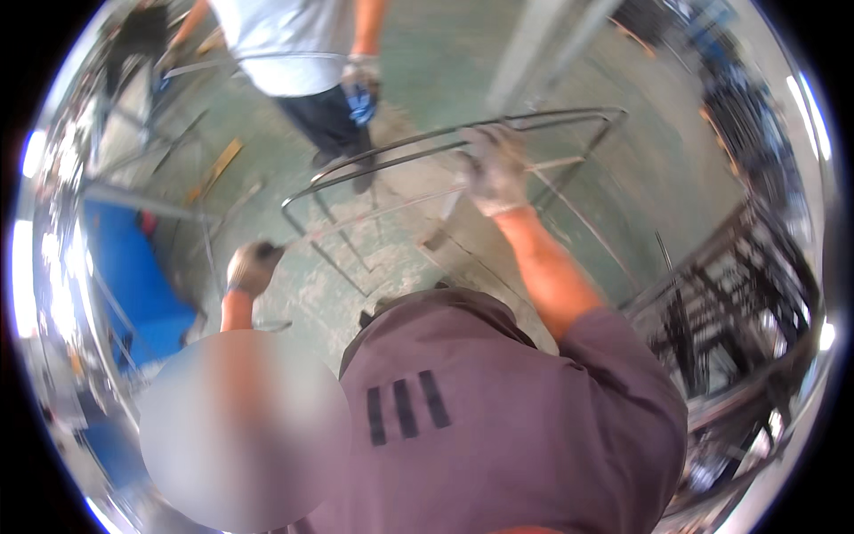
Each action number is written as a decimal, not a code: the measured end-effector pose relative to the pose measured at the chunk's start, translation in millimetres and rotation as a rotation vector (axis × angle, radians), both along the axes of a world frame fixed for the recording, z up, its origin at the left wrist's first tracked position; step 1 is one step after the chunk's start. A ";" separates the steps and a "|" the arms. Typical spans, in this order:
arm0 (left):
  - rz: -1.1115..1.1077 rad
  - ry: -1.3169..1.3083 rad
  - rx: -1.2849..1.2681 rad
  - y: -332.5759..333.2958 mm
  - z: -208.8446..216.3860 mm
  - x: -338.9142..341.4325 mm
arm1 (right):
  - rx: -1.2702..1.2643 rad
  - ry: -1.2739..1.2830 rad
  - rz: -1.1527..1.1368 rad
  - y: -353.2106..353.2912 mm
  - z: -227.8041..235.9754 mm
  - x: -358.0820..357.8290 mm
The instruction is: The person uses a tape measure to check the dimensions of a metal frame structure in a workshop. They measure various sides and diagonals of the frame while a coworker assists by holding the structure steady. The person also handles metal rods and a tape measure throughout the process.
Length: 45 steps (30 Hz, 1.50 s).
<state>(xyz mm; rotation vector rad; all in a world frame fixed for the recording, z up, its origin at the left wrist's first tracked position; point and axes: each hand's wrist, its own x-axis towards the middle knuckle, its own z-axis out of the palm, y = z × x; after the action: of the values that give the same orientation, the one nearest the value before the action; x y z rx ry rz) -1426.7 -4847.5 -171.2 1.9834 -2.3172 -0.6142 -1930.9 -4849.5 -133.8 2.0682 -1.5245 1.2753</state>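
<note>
A dark metal tube frame with thin legs stands in front of me. My right hand, in a pale work glove, is closed over its long upper bars; motion blurs the fingers. To the left of the frame, my gloved left hand is closed, with something small and dark at its fingers that I cannot make out. A thin pale strip runs from near my left hand toward my right hand, below the upper bars. Whether it belongs to the frame I cannot tell.
Beyond the frame stands a co-worker with gloved hands, a blue item at one. Dark metal frames are stacked at right. A blue panel is at left, a yellowish strip on the floor, a grey post behind.
</note>
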 end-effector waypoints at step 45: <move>0.104 0.063 0.001 24.9 40.5 -24.1 | 0.125 -0.004 -0.033 -3.0 -27.7 33.8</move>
<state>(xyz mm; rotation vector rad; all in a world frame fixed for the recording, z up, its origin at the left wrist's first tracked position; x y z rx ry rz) -1450.9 -4822.6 -130.7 2.0389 -2.1629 -0.6600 -1897.1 -4852.5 -161.5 2.1071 -1.6725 1.2008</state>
